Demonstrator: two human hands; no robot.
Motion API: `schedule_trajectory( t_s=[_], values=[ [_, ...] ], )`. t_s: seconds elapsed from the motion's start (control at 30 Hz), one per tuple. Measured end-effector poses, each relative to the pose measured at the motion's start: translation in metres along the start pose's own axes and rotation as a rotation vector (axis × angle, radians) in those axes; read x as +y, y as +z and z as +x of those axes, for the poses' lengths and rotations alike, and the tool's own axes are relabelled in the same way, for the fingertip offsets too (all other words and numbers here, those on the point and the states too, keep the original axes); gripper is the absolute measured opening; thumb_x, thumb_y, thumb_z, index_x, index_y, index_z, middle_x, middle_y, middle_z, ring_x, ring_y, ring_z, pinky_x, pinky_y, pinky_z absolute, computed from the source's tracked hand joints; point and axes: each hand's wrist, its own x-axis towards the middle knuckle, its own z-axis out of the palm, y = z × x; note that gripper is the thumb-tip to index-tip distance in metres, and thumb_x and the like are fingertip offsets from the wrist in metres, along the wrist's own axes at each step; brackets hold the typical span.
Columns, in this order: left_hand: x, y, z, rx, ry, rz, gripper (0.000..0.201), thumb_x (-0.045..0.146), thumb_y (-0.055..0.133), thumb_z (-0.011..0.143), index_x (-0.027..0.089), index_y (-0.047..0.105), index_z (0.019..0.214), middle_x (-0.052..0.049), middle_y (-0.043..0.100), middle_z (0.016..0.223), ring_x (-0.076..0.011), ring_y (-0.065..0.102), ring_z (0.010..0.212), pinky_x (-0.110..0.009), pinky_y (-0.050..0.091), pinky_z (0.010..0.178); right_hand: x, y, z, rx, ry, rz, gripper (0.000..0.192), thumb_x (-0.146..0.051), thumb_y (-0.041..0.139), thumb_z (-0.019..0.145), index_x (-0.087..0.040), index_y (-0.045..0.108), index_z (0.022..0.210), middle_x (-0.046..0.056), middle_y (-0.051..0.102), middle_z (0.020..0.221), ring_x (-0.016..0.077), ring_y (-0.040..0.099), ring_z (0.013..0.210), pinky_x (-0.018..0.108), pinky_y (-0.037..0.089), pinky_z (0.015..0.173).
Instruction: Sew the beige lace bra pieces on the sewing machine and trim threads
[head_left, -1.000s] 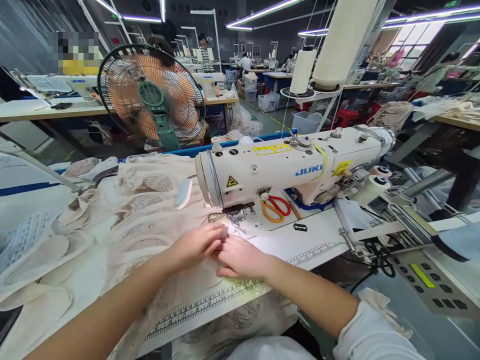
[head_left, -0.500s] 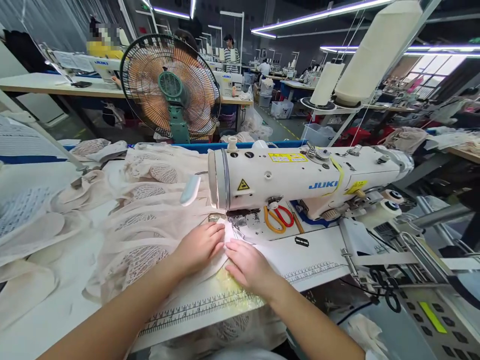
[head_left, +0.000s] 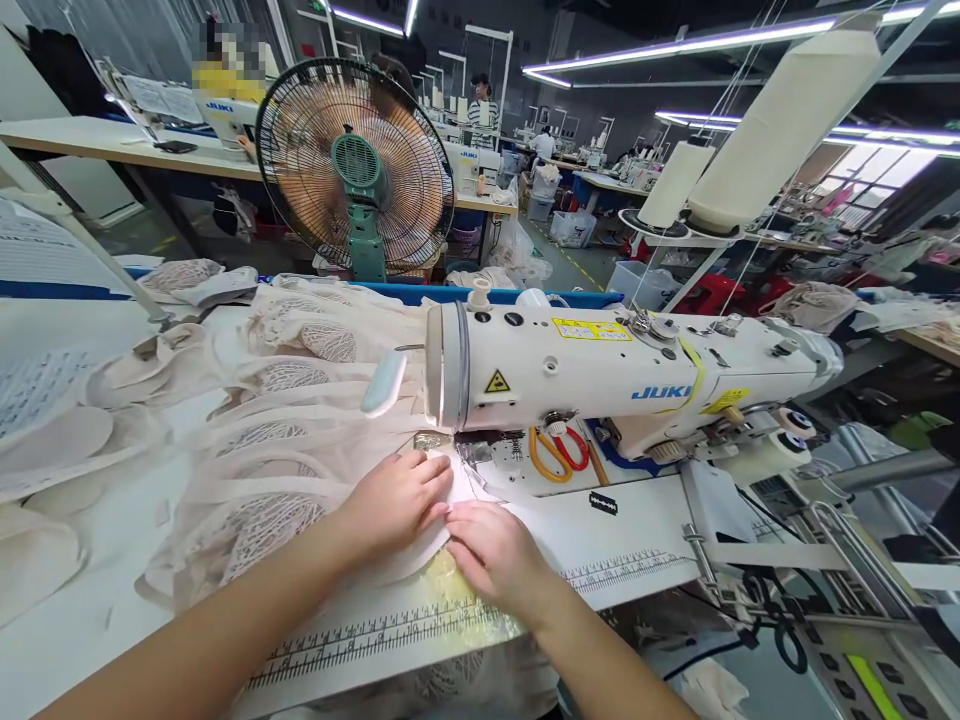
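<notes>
Lace fabric (head_left: 277, 440): sheer, matt, openwork. Sewing machine (head_left: 600, 375): glossy enamel. Table (head_left: 637, 520): smooth, probably laminate.

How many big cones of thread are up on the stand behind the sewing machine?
2: a large thread cone tilted at upper right, and a smaller thread cone just left of it, both above the sewing machine. Others may be out of frame.

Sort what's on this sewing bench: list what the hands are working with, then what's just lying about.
In use:
- left hand and right hand, flat on the beige fabric
- sewing machine, its needle end just beyond the fingers

Lying about:
- scissors
- razor blade
- fan
- thread cones
</notes>
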Motion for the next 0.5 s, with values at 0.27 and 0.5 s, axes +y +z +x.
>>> schedule_trajectory(
  t_s=[0.27,0.5],
  values=[
    [0.0,0.011,0.013,0.048,-0.07,-0.01,0.031,0.025,0.043,0.088,0.011,0.063,0.108,-0.015,0.064,0.113,-0.0279,0.056,0.09,-0.042,0.047,0.077,0.009,0.003,-0.002,0.148,0.063,-0.068,0.022,-0.017,0.045,0.084,-0.016,0.066,0.091,0.01,0.071,0.095,0.0223,0.064,0.092,0.038,0.054,0.086],
    [0.002,0.014,0.014,0.075,-0.098,-0.005,0.03,0.023,0.045,0.087,0.012,0.062,0.11,-0.015,0.063,0.115,-0.0291,0.058,0.093,-0.043,0.048,0.078,0.012,0.005,-0.003,0.153,0.07,-0.067,0.023,-0.017,0.045,0.084,-0.015,0.067,0.09,0.011,0.07,0.095,0.0223,0.064,0.093,0.038,0.054,0.085]
  ],
)
